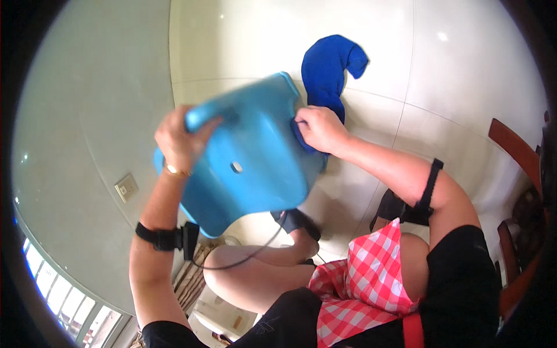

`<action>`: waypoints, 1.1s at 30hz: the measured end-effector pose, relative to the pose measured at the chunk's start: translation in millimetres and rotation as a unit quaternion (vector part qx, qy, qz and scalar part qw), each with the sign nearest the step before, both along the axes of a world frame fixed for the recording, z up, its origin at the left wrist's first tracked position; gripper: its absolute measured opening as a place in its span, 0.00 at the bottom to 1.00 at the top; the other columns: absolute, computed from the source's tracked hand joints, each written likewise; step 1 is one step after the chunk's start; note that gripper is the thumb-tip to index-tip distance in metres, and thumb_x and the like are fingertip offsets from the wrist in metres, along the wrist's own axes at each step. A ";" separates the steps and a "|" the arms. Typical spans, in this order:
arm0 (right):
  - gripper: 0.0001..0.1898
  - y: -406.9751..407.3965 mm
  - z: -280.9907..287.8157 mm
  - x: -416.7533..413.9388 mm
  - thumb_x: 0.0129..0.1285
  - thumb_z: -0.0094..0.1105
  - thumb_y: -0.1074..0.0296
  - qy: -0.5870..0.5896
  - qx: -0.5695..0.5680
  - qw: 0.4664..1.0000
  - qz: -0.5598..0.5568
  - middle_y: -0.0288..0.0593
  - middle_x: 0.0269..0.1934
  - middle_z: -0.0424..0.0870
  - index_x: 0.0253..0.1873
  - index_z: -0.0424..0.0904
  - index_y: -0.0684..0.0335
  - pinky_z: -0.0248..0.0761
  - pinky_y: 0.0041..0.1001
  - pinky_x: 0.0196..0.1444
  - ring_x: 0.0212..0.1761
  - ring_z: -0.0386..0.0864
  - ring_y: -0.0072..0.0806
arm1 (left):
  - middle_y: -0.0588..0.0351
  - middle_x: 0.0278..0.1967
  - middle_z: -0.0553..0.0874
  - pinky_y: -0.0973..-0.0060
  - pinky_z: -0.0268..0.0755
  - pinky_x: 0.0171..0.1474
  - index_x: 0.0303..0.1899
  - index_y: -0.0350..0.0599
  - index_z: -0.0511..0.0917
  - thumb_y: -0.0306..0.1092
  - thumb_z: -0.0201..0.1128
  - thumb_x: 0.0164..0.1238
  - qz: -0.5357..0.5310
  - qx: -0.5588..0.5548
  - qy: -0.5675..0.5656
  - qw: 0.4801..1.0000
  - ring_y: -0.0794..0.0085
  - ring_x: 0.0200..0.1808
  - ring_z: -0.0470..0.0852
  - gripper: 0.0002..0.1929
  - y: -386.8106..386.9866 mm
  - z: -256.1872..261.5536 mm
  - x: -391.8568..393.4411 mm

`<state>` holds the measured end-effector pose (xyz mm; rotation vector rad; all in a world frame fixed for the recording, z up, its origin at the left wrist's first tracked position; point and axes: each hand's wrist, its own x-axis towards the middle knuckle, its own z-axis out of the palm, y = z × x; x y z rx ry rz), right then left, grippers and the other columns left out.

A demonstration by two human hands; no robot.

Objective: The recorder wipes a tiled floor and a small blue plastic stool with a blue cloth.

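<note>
A light blue plastic stool with an oval hole is held up, tilted, before me. My left hand grips its upper left edge, with the thumb on the near face. At the stool's right side, my right hand is closed on a dark blue cloth. Part of that cloth lies against the stool's edge under my fingers, and the rest stretches away behind my hand, over the pale tiles. The stool hides some of the floor and the fingertips behind its rim.
A grey wall with a socket rises at the left. Wooden furniture stands at the far right. Below the stool are my bent legs and dark footwear. A white object and folded brownish material lie at lower left. A cable runs from my left arm strap.
</note>
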<state>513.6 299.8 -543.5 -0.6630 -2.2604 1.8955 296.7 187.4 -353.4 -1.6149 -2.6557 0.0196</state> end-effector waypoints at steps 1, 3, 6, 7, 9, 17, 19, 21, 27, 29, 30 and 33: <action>0.07 12.1 -3.9 2.8 0.61 0.56 0.73 -0.009 -0.002 0.999 -0.051 0.55 0.39 0.86 0.41 0.84 0.64 0.77 0.46 0.48 0.44 0.84 0.53 | 0.54 0.29 0.86 0.65 0.78 0.34 0.34 0.48 0.84 0.42 0.83 0.40 -0.064 -0.006 -0.019 0.998 0.56 0.30 0.86 0.20 1.2 -1.5 7.8; 0.08 36.4 -1.7 20.5 0.62 0.58 0.72 -0.060 -0.004 0.985 -0.160 0.54 0.40 0.87 0.44 0.85 0.62 0.78 0.42 0.48 0.44 0.85 0.51 | 0.53 0.34 0.89 0.66 0.79 0.37 0.37 0.45 0.83 0.35 0.77 0.42 -0.150 -0.004 -0.083 0.985 0.56 0.34 0.88 0.17 3.7 1.3 41.6; 0.09 78.3 -15.2 51.5 0.63 0.60 0.72 -0.052 0.054 0.972 -0.225 0.54 0.41 0.88 0.46 0.85 0.62 0.79 0.40 0.45 0.41 0.87 0.49 | 0.53 0.36 0.90 0.67 0.80 0.39 0.38 0.42 0.82 0.31 0.74 0.46 -0.187 -0.014 -0.121 0.975 0.58 0.36 0.89 0.15 4.2 13.9 70.3; 0.09 80.7 -18.5 64.6 0.63 0.60 0.72 -0.058 0.036 0.978 -0.197 0.54 0.41 0.88 0.46 0.85 0.62 0.79 0.40 0.44 0.40 0.87 0.49 | 0.52 0.37 0.91 0.68 0.80 0.39 0.37 0.42 0.82 0.30 0.72 0.46 -0.197 -0.024 -0.124 0.972 0.59 0.37 0.90 0.14 2.8 15.2 75.1; 0.09 72.2 -18.1 79.1 0.62 0.60 0.73 -0.061 0.016 0.987 -0.148 0.52 0.41 0.88 0.46 0.85 0.62 0.79 0.38 0.44 0.39 0.87 0.47 | 0.52 0.37 0.91 0.69 0.80 0.38 0.37 0.41 0.81 0.30 0.72 0.47 -0.204 -0.018 -0.120 0.971 0.59 0.37 0.90 0.14 1.1 15.6 82.8; 0.11 63.4 -44.9 8.2 0.56 0.59 0.77 -0.062 0.159 0.980 0.098 0.52 0.41 0.88 0.40 0.90 0.59 0.80 0.43 0.47 0.44 0.86 0.49 | 0.53 0.36 0.91 0.71 0.80 0.38 0.38 0.42 0.82 0.31 0.72 0.48 -0.225 -0.011 -0.113 0.968 0.60 0.37 0.91 0.13 10.4 29.5 87.8; 0.11 63.9 -47.5 -19.1 0.55 0.59 0.78 -0.077 0.169 0.967 0.174 0.53 0.41 0.88 0.40 0.89 0.60 0.80 0.44 0.47 0.44 0.86 0.50 | 0.53 0.36 0.91 0.71 0.79 0.38 0.38 0.42 0.82 0.31 0.71 0.49 -0.225 -0.003 -0.118 0.967 0.60 0.37 0.91 0.13 9.3 29.2 92.3; 0.11 55.6 -36.3 -47.2 0.53 0.60 0.78 -0.114 0.193 0.934 0.278 0.56 0.41 0.88 0.40 0.89 0.61 0.80 0.45 0.46 0.44 0.87 0.52 | 0.53 0.36 0.91 0.71 0.79 0.38 0.38 0.42 0.83 0.31 0.71 0.49 -0.224 0.007 -0.119 0.967 0.61 0.37 0.91 0.13 8.3 28.9 94.9; 0.09 80.7 -12.1 -29.3 0.51 0.61 0.78 -0.127 0.208 0.904 0.350 0.57 0.39 0.88 0.37 0.89 0.63 0.79 0.47 0.44 0.44 0.87 0.54 | 0.53 0.36 0.90 0.73 0.79 0.34 0.38 0.42 0.83 0.33 0.64 0.43 -0.238 0.032 -0.098 0.966 0.64 0.36 0.91 0.15 4.4 25.7 96.0; 0.09 93.4 -29.1 -6.6 0.52 0.61 0.77 -0.148 0.221 0.898 0.350 0.56 0.38 0.88 0.37 0.89 0.61 0.79 0.47 0.43 0.43 0.87 0.53 | 0.54 0.36 0.90 0.74 0.78 0.33 0.37 0.42 0.83 0.31 0.64 0.43 -0.242 0.030 -0.088 0.966 0.66 0.36 0.91 0.15 7.3 27.4 99.3; 0.09 94.1 -19.6 -1.8 0.52 0.61 0.77 -0.139 0.216 0.911 0.323 0.56 0.38 0.88 0.37 0.89 0.62 0.79 0.47 0.43 0.43 0.87 0.52 | 0.54 0.36 0.90 0.74 0.78 0.33 0.37 0.42 0.83 0.31 0.64 0.43 -0.237 0.027 -0.088 0.967 0.66 0.36 0.91 0.15 5.3 29.9 99.6; 0.09 81.5 -8.4 -21.7 0.53 0.61 0.77 -0.174 0.216 0.909 0.312 0.56 0.40 0.88 0.37 0.89 0.65 0.81 0.45 0.44 0.44 0.88 0.51 | 0.54 0.35 0.90 0.75 0.77 0.32 0.37 0.42 0.83 0.31 0.64 0.43 -0.240 0.029 -0.088 0.966 0.67 0.35 0.91 0.14 7.2 31.1 101.0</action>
